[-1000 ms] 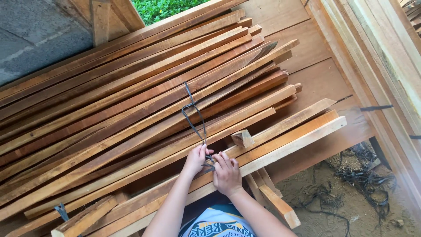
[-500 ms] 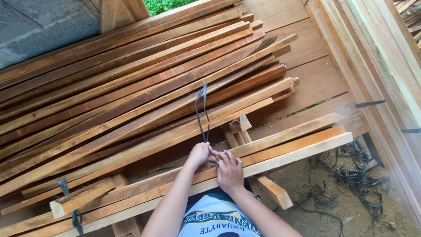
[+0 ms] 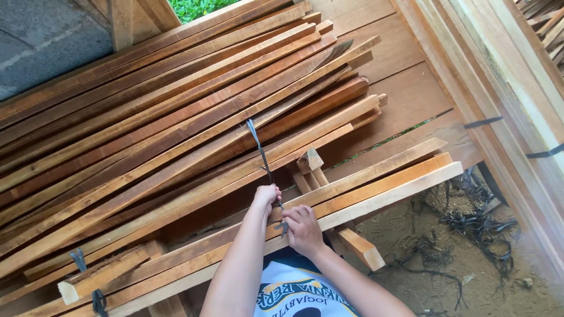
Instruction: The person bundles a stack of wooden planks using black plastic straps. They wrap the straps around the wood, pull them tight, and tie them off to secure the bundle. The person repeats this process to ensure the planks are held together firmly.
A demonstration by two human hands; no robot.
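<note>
From my feed, the left hand (image 3: pixel 267 195) is clenched around the black strap (image 3: pixel 260 154) low on its length, and the right hand (image 3: pixel 302 229) pinches the strap's lower end just beside it, both over the near pale slats (image 3: pixel 376 191) at the front edge of the heap. I judge the tying only partly done: the strap's upper end lies loose across the reddish slats (image 3: pixel 176 117) and no knot shows. A small bundle (image 3: pixel 103 273) at lower left already carries a dark band (image 3: pixel 78 258).
</note>
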